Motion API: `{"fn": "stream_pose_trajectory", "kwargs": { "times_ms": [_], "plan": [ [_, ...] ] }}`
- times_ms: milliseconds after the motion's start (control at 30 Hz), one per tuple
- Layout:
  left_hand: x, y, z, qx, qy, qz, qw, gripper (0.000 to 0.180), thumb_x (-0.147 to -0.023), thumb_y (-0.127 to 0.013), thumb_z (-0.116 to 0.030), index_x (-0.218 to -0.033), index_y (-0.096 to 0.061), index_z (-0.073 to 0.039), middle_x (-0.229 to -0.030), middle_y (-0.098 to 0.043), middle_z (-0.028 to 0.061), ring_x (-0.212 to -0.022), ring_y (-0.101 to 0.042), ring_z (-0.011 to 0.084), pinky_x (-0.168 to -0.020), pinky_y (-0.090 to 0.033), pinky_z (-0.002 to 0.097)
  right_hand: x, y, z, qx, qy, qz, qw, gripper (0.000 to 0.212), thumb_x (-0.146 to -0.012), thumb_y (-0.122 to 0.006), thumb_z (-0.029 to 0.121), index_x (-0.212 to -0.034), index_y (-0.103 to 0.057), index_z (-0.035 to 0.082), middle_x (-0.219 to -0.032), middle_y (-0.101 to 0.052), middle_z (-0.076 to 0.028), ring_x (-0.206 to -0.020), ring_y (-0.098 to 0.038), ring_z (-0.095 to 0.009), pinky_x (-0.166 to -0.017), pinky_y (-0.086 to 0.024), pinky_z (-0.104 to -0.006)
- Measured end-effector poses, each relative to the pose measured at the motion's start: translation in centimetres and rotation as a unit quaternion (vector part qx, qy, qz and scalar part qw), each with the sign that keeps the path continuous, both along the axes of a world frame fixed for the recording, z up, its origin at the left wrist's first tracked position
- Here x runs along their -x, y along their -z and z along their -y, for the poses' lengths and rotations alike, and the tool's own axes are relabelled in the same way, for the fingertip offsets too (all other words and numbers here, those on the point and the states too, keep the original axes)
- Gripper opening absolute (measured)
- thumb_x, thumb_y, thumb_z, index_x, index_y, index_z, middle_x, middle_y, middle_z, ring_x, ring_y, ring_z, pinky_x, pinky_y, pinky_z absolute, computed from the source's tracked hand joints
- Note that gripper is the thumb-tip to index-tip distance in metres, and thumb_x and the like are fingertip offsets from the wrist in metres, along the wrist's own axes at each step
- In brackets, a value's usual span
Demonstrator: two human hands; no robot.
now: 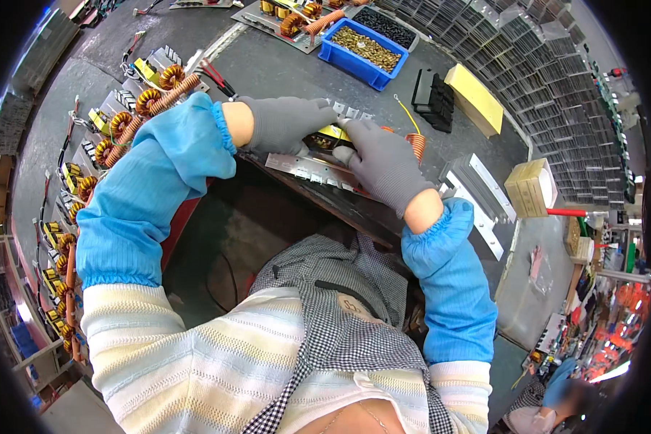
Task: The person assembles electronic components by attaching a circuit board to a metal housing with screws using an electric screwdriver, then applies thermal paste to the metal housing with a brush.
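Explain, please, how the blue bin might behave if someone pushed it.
The blue bin is probably heavy for its size, with many metallic-looking pieces inside. Wide and low, it seems unlikely to tip. Being lidless, it might spill if tilted.

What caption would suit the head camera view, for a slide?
Gloved left hand and right hand over an electronic assembly, with a blue bin beyond.

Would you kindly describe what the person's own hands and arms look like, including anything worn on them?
The left hand and right hand both wear plain grey knit gloves. Beyond these come bright blue oversleeves, gathered at both ends. Above them show knit sweater sleeves striped in white, pale yellow and pale blue.
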State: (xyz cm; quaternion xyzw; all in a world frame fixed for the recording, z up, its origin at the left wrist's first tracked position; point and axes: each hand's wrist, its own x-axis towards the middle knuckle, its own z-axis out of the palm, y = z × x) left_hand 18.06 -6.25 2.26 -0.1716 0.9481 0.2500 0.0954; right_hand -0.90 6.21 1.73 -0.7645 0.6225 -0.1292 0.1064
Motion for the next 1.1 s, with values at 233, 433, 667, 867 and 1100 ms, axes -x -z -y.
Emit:
{"fn": "stream_pose_trajectory", "kwargs": {
  "times_ms": [233,433,667,867,1100],
  "plan": [
    [0.7,0.0,-0.1,0.101,0.035,0.029,0.994,0.066,-0.073,-0.075,-0.003,-0.131,-0.042,-0.006,-0.125,-0.053,0.0186,-0.11,-0.062,0.0412,-0.09,-0.052,0.0492,-0.3,-0.5,0.1,-0.033,0.015,-0.038,0.999,0.036,-0.093,-0.065,0.032,-0.118,-0.057,0.007,-0.107,-0.066,-0.015,-0.094,-0.068,-0.034,-0.076,-0.054,-0.0457],
    [1.1,0.0,0.9,0.12,0.058,0.016,0.991,0.061,-0.074,-0.074,-0.005,-0.128,-0.046,-0.004,-0.123,-0.055,0.018,-0.105,-0.064,0.0401,-0.088,-0.054,0.0471,-0.6,0.2,-0.1,-0.004,0.029,-0.032,0.999,0.036,-0.093,-0.065,0.03,-0.119,-0.056,0.007,-0.104,-0.066,-0.014,-0.089,-0.068,-0.034,-0.071,-0.053,-0.0451],
    [2.3,-1.0,1.2,0.11,0.086,-0.062,0.988,0.069,-0.069,-0.084,-0.037,-0.123,-0.056,-0.004,-0.115,-0.06,0.0158,-0.112,-0.059,0.0391,-0.093,-0.05,0.0468,0.4,0.4,-0.4,0.009,0.027,0.005,1.0,0.032,-0.091,-0.064,0.024,-0.115,-0.054,0.005,-0.102,-0.066,-0.016,-0.09,-0.068,-0.036,-0.073,-0.053,-0.0463],
    [4.6,-0.2,0.6,0.154,0.097,-0.07,0.981,0.06,-0.075,-0.076,-0.056,-0.103,-0.065,-0.004,-0.099,-0.063,0.0136,-0.095,-0.063,0.038,-0.081,-0.052,0.0477,4.8,-4.7,-1.5,0.075,0.068,0.059,0.993,0.03,-0.085,-0.068,0.012,-0.115,-0.066,0.012,-0.117,-0.068,-0.01,-0.104,-0.066,-0.033,-0.087,-0.054,-0.0414],
    [5.0,0.2,-0.7,0.265,0.087,-0.082,0.957,0.048,-0.08,-0.073,-0.051,-0.092,-0.066,-0.006,-0.094,-0.068,0.0111,-0.092,-0.069,0.0285,-0.077,-0.055,0.0409,11.2,-4.3,0.6,-0.023,-0.11,-0.22,0.969,0.048,-0.082,-0.065,-0.001,-0.127,-0.063,0.016,-0.113,-0.069,-0.008,-0.106,-0.064,-0.031,-0.086,-0.054,-0.0409]
  ]
}}
